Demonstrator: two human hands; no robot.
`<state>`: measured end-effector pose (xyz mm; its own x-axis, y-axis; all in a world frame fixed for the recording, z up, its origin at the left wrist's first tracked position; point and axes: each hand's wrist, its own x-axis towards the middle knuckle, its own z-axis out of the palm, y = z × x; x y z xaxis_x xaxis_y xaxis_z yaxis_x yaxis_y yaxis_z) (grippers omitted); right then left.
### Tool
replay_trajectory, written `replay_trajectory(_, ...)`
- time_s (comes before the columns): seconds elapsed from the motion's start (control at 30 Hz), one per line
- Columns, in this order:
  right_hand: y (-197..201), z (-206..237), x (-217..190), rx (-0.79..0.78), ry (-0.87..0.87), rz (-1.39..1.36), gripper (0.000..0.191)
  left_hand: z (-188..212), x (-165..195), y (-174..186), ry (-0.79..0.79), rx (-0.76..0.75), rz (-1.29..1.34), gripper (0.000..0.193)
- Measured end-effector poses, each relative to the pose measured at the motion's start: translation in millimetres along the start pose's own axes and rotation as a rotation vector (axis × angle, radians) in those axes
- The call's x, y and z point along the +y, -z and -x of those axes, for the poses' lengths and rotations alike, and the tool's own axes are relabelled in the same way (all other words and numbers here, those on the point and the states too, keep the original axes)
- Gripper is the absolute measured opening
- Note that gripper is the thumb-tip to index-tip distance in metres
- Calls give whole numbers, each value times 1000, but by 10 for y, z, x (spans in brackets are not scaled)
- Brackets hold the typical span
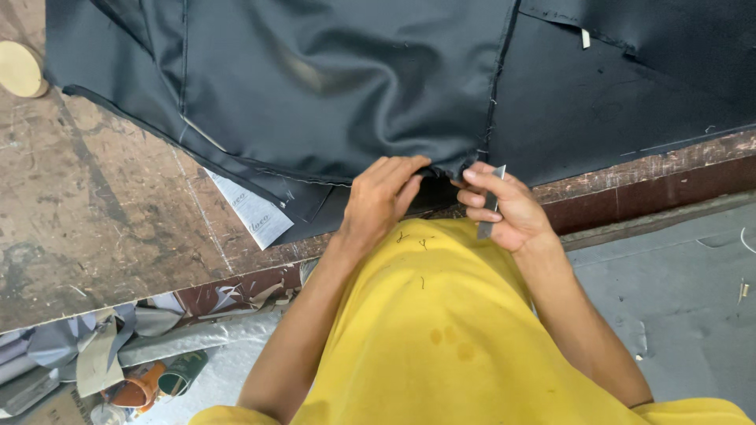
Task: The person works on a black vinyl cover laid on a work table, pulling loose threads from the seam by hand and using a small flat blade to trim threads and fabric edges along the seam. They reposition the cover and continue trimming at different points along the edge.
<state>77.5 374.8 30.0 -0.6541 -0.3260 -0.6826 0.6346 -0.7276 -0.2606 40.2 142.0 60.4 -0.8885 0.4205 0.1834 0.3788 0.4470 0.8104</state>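
A large black leather-like sheet [331, 86] with stitched seams lies spread over a worn wooden worktable [94, 220]. My left hand [379, 201] grips the sheet's near edge, fingers curled under the hem by a seam. My right hand [504, 208] sits just right of it, closed around a small grey metal cutting tool [491, 203] whose tip points up at the seam end. Both hands are at the table's front edge, above my yellow shirt [441, 330].
A white printed label [253, 211] pokes out from under the sheet. A round pale wooden disc [19, 69] rests at the table's far left. Fabric scraps and a sandal [142, 386] lie on the floor at lower left. Grey floor [677, 283] shows at right.
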Motion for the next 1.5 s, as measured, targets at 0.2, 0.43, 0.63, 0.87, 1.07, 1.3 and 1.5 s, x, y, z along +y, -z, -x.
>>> replay_trajectory(0.2,-147,-9,50,105,237,681,26,-110,-11,57,71,3,73,24)
replay_trajectory(0.43,-220,-270,208,60,557,889,22,-231,9,54,67,61,6,23)
replay_trajectory(0.63,-181,-240,126,-14,402,782,21,-324,-28,101,-41,118,-116,24)
replay_trajectory(0.87,-251,-180,48,-6,280,659,23,-395,9,126,-99,153,-137,26)
replay_trajectory(1.07,-311,-179,37,-17,281,621,20,-379,25,154,-103,160,-127,25)
replay_trajectory(1.3,-280,-180,85,-7,326,630,18,-285,15,110,-68,177,-111,26)
replay_trajectory(1.5,-250,-193,116,41,313,598,18,-223,0,43,-55,173,-104,27)
